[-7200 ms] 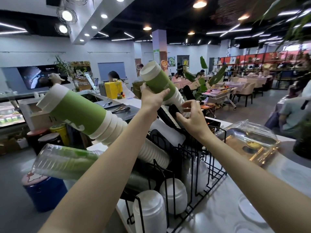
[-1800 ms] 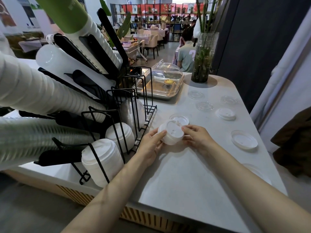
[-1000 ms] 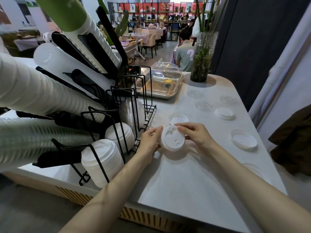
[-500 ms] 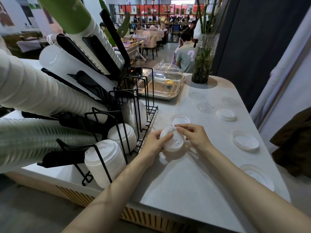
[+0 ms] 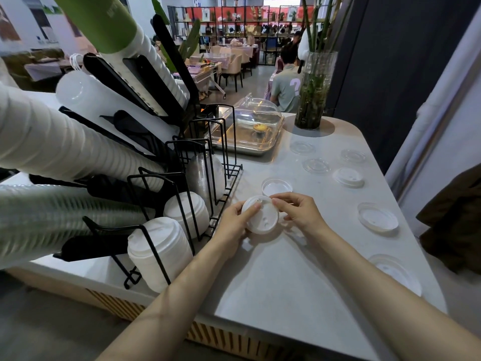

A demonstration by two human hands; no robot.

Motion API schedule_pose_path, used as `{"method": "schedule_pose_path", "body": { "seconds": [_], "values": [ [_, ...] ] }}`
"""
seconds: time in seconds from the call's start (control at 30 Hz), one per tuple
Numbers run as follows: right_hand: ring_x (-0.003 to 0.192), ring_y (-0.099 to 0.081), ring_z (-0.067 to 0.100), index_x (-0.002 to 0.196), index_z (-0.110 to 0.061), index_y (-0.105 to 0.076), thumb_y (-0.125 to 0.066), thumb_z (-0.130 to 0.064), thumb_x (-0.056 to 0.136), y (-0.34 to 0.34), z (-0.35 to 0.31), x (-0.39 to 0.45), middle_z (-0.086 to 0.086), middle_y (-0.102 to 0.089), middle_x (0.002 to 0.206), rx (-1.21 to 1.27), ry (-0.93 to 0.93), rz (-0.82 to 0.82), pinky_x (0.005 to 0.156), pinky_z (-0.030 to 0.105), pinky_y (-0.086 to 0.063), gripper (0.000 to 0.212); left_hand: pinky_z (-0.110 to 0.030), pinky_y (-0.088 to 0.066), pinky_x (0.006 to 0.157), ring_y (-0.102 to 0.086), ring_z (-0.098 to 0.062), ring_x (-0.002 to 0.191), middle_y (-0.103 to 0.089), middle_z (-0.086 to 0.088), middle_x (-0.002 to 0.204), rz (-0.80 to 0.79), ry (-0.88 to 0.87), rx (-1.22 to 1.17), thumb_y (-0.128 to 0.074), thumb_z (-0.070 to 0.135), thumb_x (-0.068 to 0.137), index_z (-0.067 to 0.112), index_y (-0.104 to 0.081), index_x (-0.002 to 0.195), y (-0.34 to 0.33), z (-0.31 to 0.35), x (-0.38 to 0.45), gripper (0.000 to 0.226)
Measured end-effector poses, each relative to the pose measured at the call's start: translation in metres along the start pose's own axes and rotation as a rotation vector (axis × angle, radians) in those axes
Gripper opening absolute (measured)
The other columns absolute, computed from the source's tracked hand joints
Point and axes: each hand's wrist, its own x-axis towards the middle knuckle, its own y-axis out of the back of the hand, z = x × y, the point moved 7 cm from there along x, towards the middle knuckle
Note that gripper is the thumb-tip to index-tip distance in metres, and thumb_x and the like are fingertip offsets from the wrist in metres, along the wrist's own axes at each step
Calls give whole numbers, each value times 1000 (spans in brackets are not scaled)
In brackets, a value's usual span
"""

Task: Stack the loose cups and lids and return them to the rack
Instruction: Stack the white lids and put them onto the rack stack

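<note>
A short stack of white lids (image 5: 261,217) is tilted just above the counter, held between both hands. My left hand (image 5: 234,225) grips its left side with the thumb on top. My right hand (image 5: 299,212) pinches its right rim. A single white lid (image 5: 276,186) lies upturned just behind. More loose lids lie across the counter: a white one (image 5: 348,177), a larger one (image 5: 378,220), another at the near right edge (image 5: 394,272), and clear ones (image 5: 316,165). The black wire rack (image 5: 161,183) at left holds stacks of cups and lids (image 5: 161,251).
The grey counter (image 5: 286,282) ends close at the right and near sides. A domed pastry tray (image 5: 250,131) and a glass vase with stems (image 5: 313,92) stand at the back. Long cup stacks (image 5: 65,149) jut out from the rack at upper left.
Earlier both hands were at the green cup stack on the rack. They have since come down to the counter, lifted the white lid stack and tilted it; it has barely shifted in the last half second.
</note>
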Motion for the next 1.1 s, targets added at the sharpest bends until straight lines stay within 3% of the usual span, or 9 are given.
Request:
{"method": "schedule_pose_path", "body": {
  "seconds": [0.3,0.47,0.6,0.7,0.8,0.9,0.97,1.03,1.1],
  "values": [
    [74,-66,13,93,-21,-79,-76,-26,88,3,7,1,9,-77,96,20,-60,6,55,21,-50,8,-31,-39,59,-62,-24,81,-73,-10,96,37,-2,43,-74,36,94,13,-74,115,2,-3,5,31],
    [70,-69,16,96,-16,-77,-75,-25,89,2,11,5,9,-76,92,61,-106,-15,59,27,-55,11,-41,-51,86,-67,-23,97,-76,-7,101,37,9,-79,-72,31,96,11,-71,116,-4,-1,7,28],
    [71,-72,17,96,-11,-74,-71,-22,92,5,16,13,9,-74,90,89,-138,-3,56,25,-53,12,-41,-58,82,-69,-30,103,-74,-15,113,10,24,-142,-72,9,93,8,-65,128,-6,0,10,36],
    [71,-67,15,91,-13,-74,-69,-25,93,18,16,24,5,-73,88,-33,-104,100,55,25,-48,13,-40,-57,83,-69,-31,105,-73,-16,112,53,24,-165,-67,-4,93,13,-68,117,-4,1,13,29],
    [89,-64,17,93,-21,-71,-67,-24,92,35,10,37,1,-69,97,-264,15,210,76,29,-49,5,-30,-59,62,-70,-27,93,-72,-16,109,109,21,-137,-67,-4,93,10,-67,120,-2,5,16,31],
    [106,-57,21,99,-32,-67,-67,-27,89,32,10,49,2,-60,112,-508,92,185,92,36,-46,12,-17,-46,40,-69,-16,70,-70,-14,101,164,4,-109,-66,-4,92,3,-63,129,2,7,19,38],
    [117,-49,25,108,-32,-66,-67,-33,88,19,10,54,1,-57,119,-687,149,109,97,37,-39,20,-19,-47,45,-69,-19,73,-70,-16,104,211,0,-99,-65,-4,93,3,-62,130,4,7,21,37],
    [125,-44,25,121,-32,-62,-65,-41,88,4,11,60,0,-53,129,-855,190,32,100,37,-34,34,-32,-54,66,-66,-29,91,-68,-19,112,265,-1,-103,-65,-2,94,3,-59,132,6,6,24,39],
    [132,-40,28,135,-30,-52,-62,-46,88,-7,13,66,4,-47,141,-979,210,-33,106,39,-32,50,-48,-49,84,-62,-32,101,-66,-17,113,327,1,-111,-67,1,94,5,-58,132,6,5,25,39]
  ]
}}
